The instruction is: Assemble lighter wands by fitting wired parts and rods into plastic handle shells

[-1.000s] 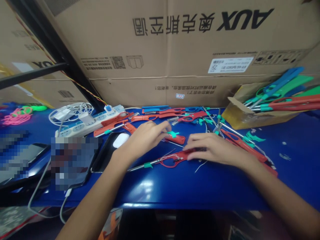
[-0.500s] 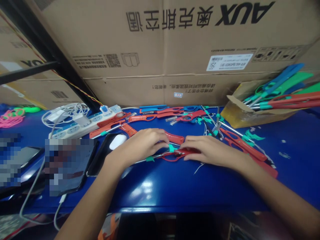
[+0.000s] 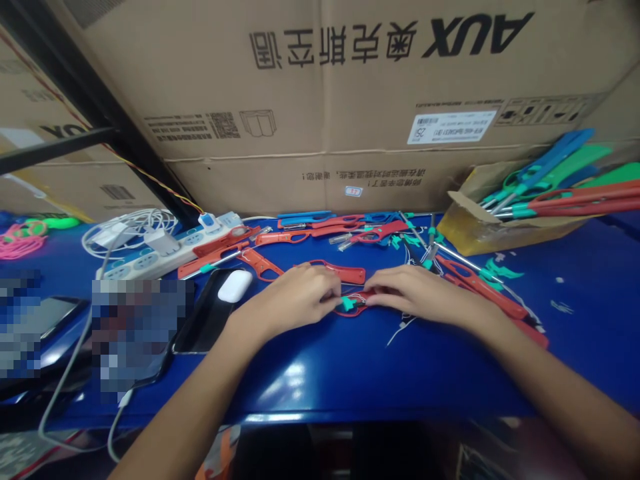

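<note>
In the head view, a red lighter shell half (image 3: 357, 309) lies on the blue table between my two hands. A small green plastic trigger (image 3: 349, 305) and thin white wire sit over its loop. My left hand (image 3: 305, 293) has thumb and fingertips pinched together on the green trigger, at the shell's left end. My right hand (image 3: 413, 290) grips the shell's right end between thumb and fingers. Its fingers cover part of the wire and a dark piece. Another red shell half (image 3: 343, 273) lies just behind, partly hidden by my left hand.
More red and blue shells, metal tubes and green triggers (image 3: 493, 273) lie behind and right. A cut-open carton (image 3: 520, 237) holds long-necked lighters. At left are a power strip (image 3: 175, 247), a phone (image 3: 205, 323) bearing a white case, and cables. A large cardboard box (image 3: 325, 100) stands behind.
My left hand has shifted slightly right and down, closing on the green trigger. It now hides the metal tube that showed at the left. My right hand stays at the shell's right end.
</note>
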The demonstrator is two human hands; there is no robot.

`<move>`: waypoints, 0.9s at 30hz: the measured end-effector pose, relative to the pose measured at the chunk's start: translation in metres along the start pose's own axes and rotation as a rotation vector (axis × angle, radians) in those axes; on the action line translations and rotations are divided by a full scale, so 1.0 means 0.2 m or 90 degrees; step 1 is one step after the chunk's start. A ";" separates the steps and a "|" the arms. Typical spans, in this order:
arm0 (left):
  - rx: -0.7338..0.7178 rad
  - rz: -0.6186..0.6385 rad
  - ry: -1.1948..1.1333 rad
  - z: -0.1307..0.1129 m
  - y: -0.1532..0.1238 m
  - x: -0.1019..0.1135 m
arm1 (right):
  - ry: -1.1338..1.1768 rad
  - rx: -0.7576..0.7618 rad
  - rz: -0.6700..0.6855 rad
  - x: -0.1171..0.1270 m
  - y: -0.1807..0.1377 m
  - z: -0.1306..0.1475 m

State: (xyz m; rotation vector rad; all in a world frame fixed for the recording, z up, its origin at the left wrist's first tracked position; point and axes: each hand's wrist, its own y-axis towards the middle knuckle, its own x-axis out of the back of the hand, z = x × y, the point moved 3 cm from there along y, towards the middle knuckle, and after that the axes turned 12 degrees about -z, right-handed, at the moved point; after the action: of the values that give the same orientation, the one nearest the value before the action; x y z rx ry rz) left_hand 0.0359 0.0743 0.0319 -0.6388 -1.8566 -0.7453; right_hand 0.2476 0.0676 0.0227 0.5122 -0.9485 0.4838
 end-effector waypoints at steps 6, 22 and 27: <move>-0.018 -0.007 0.030 0.01 0.01 -0.03 | 0.042 -0.023 -0.013 -0.03 0.02 -0.02; -0.011 -0.006 0.003 0.03 0.03 -0.06 | 0.161 -0.079 -0.010 -0.04 0.02 -0.04; -0.012 -0.026 0.024 0.03 0.03 -0.06 | 0.176 -0.094 -0.007 -0.04 0.02 -0.04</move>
State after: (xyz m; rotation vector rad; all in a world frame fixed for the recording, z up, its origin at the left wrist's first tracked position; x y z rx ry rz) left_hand 0.0420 0.0814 0.0205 -0.5967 -1.8348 -0.7969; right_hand 0.2462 0.0746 0.0126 0.3073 -0.7099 0.4579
